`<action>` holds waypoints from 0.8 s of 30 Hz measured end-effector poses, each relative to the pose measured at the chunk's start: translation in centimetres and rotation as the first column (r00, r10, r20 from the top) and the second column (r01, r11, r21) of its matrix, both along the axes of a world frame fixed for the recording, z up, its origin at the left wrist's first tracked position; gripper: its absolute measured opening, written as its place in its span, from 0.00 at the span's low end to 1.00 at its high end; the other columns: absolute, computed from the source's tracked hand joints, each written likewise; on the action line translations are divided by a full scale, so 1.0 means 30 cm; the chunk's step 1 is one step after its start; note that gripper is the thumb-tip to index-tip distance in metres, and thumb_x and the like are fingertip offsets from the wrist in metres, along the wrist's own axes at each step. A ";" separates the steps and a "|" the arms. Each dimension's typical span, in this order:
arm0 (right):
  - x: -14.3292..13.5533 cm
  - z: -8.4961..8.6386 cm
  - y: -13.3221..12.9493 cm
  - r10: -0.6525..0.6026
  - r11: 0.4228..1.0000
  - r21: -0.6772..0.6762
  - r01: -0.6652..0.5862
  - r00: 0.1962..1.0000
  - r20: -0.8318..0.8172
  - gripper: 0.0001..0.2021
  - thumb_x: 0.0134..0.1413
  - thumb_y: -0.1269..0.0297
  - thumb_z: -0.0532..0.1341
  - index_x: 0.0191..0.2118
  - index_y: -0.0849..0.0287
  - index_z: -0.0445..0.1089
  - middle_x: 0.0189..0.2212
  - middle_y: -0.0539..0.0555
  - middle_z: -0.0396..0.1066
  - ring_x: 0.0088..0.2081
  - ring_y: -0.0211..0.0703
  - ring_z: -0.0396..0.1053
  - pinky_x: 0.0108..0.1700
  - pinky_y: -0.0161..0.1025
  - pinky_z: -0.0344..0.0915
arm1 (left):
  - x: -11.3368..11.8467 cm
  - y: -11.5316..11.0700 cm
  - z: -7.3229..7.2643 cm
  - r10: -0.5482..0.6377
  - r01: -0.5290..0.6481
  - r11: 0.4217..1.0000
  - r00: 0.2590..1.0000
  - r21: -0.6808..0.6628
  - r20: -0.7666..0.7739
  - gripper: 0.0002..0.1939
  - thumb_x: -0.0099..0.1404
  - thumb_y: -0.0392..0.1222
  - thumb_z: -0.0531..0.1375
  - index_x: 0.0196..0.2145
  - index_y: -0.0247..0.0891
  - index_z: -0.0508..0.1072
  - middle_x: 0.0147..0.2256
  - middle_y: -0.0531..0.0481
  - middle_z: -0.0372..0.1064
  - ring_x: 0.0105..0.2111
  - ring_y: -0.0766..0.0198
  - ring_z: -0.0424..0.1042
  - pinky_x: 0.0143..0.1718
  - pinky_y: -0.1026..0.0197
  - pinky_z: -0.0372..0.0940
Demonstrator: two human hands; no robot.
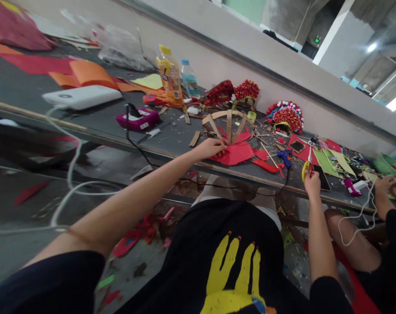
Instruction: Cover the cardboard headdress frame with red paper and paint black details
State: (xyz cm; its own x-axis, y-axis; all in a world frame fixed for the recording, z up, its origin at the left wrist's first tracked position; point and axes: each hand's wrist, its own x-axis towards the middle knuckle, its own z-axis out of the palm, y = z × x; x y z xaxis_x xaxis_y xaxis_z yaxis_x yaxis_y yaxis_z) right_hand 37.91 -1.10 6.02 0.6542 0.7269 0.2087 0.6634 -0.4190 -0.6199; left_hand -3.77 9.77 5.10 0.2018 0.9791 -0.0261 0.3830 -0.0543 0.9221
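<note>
My left hand (211, 148) is at the table's front edge, its fingers closed on the left side of a red paper sheet (235, 153). Just behind that sheet stands a fan-shaped cardboard frame (229, 124), with strips running from an arched rim to a common base. Over to the right, my right hand (312, 181) is wrapped round a pair of scissors (305, 169) with a yellow handle, blades pointing up and away. Between my hands lie a blue glue gun (284, 158), thin wooden sticks (269, 153) and a folded red piece (265, 165).
Red decorated headpieces (284, 117) stand along the wall. Two bottles (169, 76), a purple tissue pack (138, 118) and a white power bank (82, 97) are on the left. A black cable (142, 152) hangs over the edge. Another person's hand (384, 187) is at far right.
</note>
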 end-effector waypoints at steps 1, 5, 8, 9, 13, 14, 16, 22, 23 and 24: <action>-0.023 -0.003 -0.023 0.058 0.991 0.130 -0.043 0.992 -0.116 0.20 0.56 0.53 0.60 0.47 0.63 0.66 0.40 0.61 0.75 0.41 0.48 0.73 0.42 0.40 0.66 | 0.000 -0.001 0.000 0.001 -0.001 1.000 1.000 -0.004 0.016 0.10 0.56 0.42 0.58 0.21 0.34 0.71 0.22 0.48 0.69 0.20 0.67 0.65 0.23 0.66 0.60; -0.197 -0.013 -0.124 0.505 0.863 0.408 -0.300 0.568 -0.650 0.27 0.41 0.43 0.68 0.41 0.56 0.66 0.25 0.45 0.65 0.25 0.34 0.62 0.29 0.33 0.59 | 0.004 0.003 -0.005 0.024 -0.023 1.000 0.999 -0.020 0.047 0.10 0.55 0.42 0.58 0.22 0.34 0.70 0.22 0.48 0.69 0.20 0.67 0.64 0.23 0.66 0.60; -0.368 -0.040 -0.179 0.570 0.756 0.455 -0.470 0.132 -0.811 0.29 0.42 0.36 0.67 0.40 0.56 0.68 0.23 0.46 0.62 0.24 0.33 0.58 0.28 0.33 0.57 | 0.007 0.008 -0.014 0.031 -0.030 0.999 0.999 -0.013 0.033 0.10 0.55 0.43 0.58 0.21 0.34 0.69 0.19 0.49 0.66 0.20 0.67 0.63 0.21 0.66 0.57; -0.419 -0.055 -0.188 0.543 0.729 0.444 -0.521 0.046 -0.838 0.29 0.42 0.34 0.67 0.38 0.56 0.68 0.23 0.46 0.61 0.24 0.33 0.58 0.28 0.33 0.57 | 0.008 0.009 -0.017 0.028 -0.028 1.000 0.999 -0.006 0.029 0.10 0.55 0.43 0.58 0.21 0.34 0.69 0.18 0.50 0.65 0.19 0.67 0.63 0.21 0.66 0.56; -0.573 -0.132 -0.179 0.435 0.609 0.416 -0.675 -0.154 -0.887 0.32 0.43 0.28 0.61 0.38 0.55 0.67 0.23 0.46 0.60 0.23 0.34 0.55 0.27 0.34 0.55 | 0.004 0.004 -0.030 0.024 -0.026 0.999 0.999 0.044 0.030 0.14 0.56 0.49 0.60 0.22 0.36 0.68 0.18 0.53 0.62 0.17 0.68 0.60 0.21 0.66 0.53; -0.599 -0.149 -0.170 0.409 0.593 0.413 -0.691 -0.183 -0.894 0.34 0.43 0.26 0.59 0.38 0.55 0.67 0.23 0.46 0.59 0.24 0.34 0.55 0.27 0.34 0.54 | 0.002 0.002 -0.034 0.025 -0.027 0.998 0.999 0.059 0.031 0.15 0.55 0.51 0.60 0.22 0.36 0.68 0.18 0.53 0.61 0.17 0.68 0.59 0.21 0.66 0.53; -0.637 -0.176 -0.150 0.354 0.576 0.403 -0.711 -0.227 -0.907 0.36 0.44 0.24 0.55 0.39 0.56 0.67 0.22 0.46 0.58 0.23 0.34 0.54 0.27 0.34 0.53 | -0.002 0.002 -0.044 0.023 -0.025 0.996 0.999 0.086 0.029 0.17 0.54 0.54 0.60 0.23 0.36 0.68 0.18 0.54 0.61 0.17 0.68 0.58 0.21 0.65 0.52; -0.683 -0.195 -0.101 0.284 0.547 0.380 -0.746 -0.263 -0.922 0.38 0.48 0.22 0.47 0.38 0.57 0.66 0.20 0.45 0.56 0.22 0.34 0.51 0.26 0.33 0.51 | -0.013 0.027 -0.087 0.011 -0.011 0.989 1.000 0.151 0.005 0.21 0.50 0.60 0.56 0.24 0.36 0.69 0.19 0.54 0.59 0.20 0.67 0.56 0.23 0.65 0.50; -0.688 -0.193 -0.095 0.284 0.548 0.374 -0.748 -0.255 -0.924 0.38 0.48 0.22 0.47 0.38 0.57 0.66 0.20 0.45 0.55 0.21 0.34 0.51 0.26 0.33 0.50 | -0.014 0.031 -0.092 0.007 -0.007 0.987 1.000 0.159 -0.001 0.22 0.50 0.60 0.56 0.24 0.36 0.69 0.19 0.54 0.59 0.20 0.67 0.56 0.23 0.65 0.50; -0.693 -0.190 -0.089 0.287 0.556 0.365 -0.747 -0.240 -0.928 0.38 0.49 0.23 0.46 0.38 0.57 0.65 0.20 0.45 0.55 0.21 0.33 0.51 0.26 0.33 0.50 | -0.015 0.034 -0.097 0.003 -0.002 0.985 1.000 0.170 -0.008 0.22 0.51 0.61 0.55 0.24 0.36 0.69 0.19 0.54 0.59 0.21 0.66 0.56 0.23 0.65 0.50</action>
